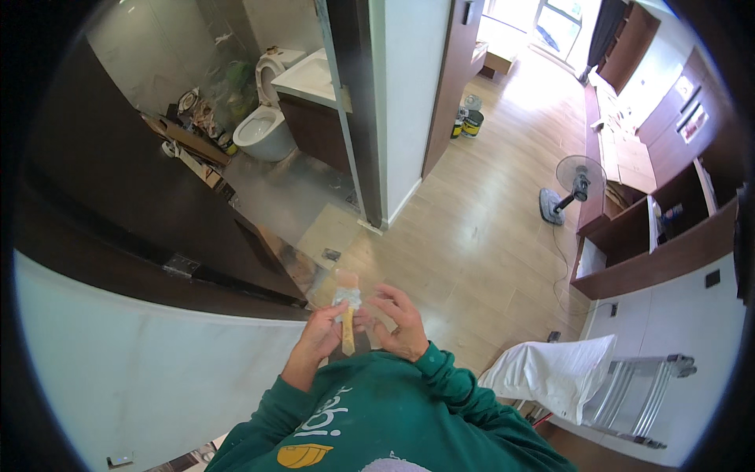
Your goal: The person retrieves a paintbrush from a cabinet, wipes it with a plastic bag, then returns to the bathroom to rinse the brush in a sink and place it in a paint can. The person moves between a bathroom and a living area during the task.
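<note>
A paintbrush (348,334) is in front of my body, its yellowish wooden handle pointing down toward me. Whitish, crumpled wrapping covers its middle, and a pale pinkish end sticks out at the top. My left hand (318,332) is closed around it, thumb on the wrapping. Just to the right is my right hand (403,324), fingers apart and slightly curled. Its fingertips are close to the wrapping, and I cannot tell whether they touch it.
A dark door (149,181) stands at my left beside a bathroom with a toilet (263,135). Paint cans (469,124) sit on the wood floor ahead. A standing fan (578,187), a white cloth (554,370) and a folded ladder (641,401) are at right.
</note>
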The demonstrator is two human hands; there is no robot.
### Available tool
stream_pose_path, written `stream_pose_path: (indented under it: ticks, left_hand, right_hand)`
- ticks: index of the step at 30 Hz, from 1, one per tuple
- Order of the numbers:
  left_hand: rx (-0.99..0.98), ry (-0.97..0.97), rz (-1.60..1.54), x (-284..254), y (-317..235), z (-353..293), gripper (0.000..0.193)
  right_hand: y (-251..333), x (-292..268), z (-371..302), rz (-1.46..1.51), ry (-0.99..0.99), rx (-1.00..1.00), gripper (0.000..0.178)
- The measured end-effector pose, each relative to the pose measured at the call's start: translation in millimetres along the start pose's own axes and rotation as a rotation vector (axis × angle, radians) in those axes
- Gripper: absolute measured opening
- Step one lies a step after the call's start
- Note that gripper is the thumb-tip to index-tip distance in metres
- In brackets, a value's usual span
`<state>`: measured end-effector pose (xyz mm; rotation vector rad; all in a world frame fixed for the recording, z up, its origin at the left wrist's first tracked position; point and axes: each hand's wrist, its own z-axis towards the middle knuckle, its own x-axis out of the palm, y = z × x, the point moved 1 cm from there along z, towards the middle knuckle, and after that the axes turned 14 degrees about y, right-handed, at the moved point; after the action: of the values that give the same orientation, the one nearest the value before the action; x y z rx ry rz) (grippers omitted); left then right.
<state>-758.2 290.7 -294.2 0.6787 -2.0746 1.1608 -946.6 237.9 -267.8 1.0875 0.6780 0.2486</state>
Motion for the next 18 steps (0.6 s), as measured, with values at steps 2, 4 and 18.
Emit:
stream_pose_path:
  ticks: [2, 4, 18]
  left_hand:
    - [0.052, -0.074, 0.046, -8, -20, 16, 0.035]
    - [0.134, -0.105, 0.094, -19, -40, 35, 0.035]
    - [0.311, -0.096, 0.736, -71, -300, 185, 0.027]
  right_hand:
    - [-21, -1, 15, 0.003, 0.002, 0.138, 0.036]
    - [-43, -2, 34, 0.105, 0.072, 0.353, 0.035]
    - [-99, 50, 332, 0.684, 0.013, 0.441, 0.028]
